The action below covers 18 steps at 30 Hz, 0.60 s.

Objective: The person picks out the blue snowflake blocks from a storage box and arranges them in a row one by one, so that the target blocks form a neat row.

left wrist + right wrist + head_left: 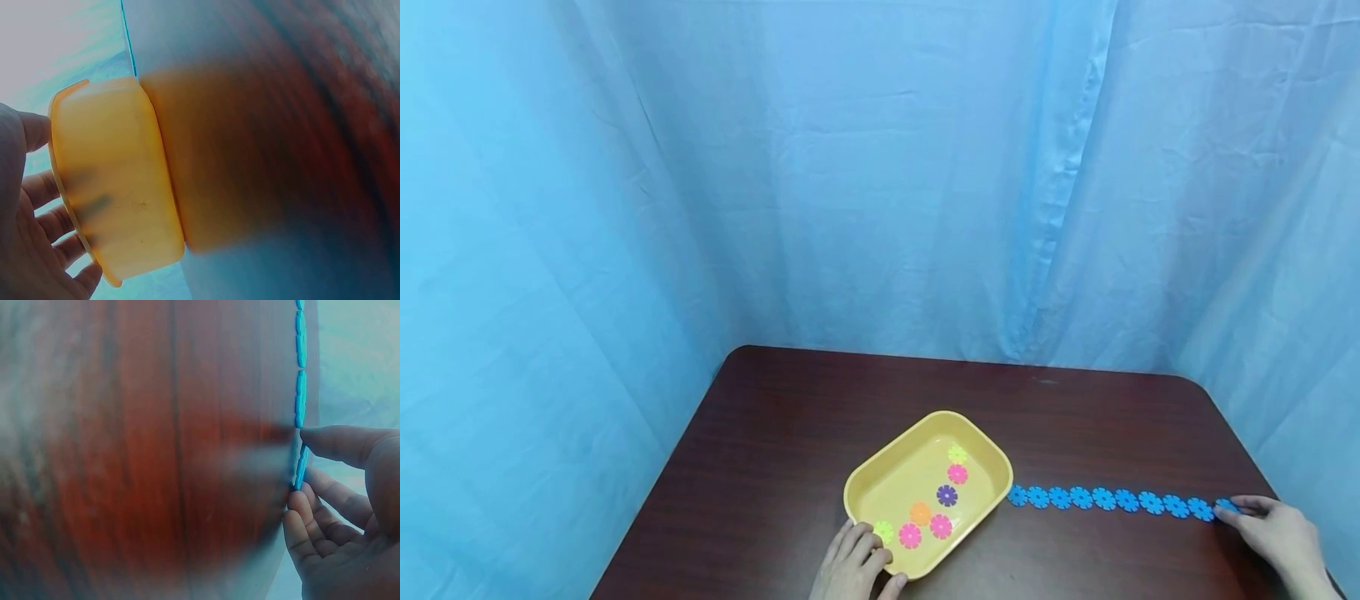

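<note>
A yellow plastic tray (925, 433) stands on the dark table, with several flower-shaped discs in pink, orange, purple and yellow-green inside it. My left hand (853, 562) grips its near corner, fingers bent over the rim; the left wrist view shows the thumb and fingers along the edge of the tray (119, 181). To the right of the tray runs a straight row of blue flower discs (1103, 498). At its right end, my right hand (1277, 533) pinches the last blue disc (301, 469) between thumb and fingers, slightly tilted against the others.
The dark wooden table (790, 400) has rounded far corners, and its right edge runs close by the right hand. Light blue curtains (880, 183) hang behind it and on both sides.
</note>
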### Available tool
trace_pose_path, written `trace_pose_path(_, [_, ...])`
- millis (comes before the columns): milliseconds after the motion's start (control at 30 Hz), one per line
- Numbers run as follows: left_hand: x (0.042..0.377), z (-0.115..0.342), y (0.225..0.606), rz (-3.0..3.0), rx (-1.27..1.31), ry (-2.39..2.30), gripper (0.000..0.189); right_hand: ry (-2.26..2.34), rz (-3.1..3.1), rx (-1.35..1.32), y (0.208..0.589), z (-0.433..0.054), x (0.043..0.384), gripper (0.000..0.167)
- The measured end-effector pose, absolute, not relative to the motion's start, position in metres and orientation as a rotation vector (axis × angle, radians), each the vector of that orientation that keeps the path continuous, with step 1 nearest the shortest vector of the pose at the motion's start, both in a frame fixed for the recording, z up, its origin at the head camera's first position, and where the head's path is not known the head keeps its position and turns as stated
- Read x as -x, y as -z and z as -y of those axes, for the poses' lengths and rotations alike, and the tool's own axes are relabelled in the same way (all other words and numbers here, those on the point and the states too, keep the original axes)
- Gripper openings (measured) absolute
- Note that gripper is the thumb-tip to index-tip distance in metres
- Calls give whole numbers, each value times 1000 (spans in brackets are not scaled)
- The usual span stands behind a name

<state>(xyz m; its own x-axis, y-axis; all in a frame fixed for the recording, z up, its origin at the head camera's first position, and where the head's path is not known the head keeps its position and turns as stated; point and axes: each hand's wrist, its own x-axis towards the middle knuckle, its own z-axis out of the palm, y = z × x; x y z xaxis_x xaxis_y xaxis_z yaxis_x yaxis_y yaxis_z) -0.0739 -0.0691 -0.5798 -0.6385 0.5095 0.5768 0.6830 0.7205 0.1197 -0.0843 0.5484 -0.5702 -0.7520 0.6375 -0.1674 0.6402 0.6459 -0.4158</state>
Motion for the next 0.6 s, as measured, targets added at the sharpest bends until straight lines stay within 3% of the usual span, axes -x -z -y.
trace_pose_path(600, [74,69,578,2426,911,432,21,734,-2841,-1091,561,-542,81,67])
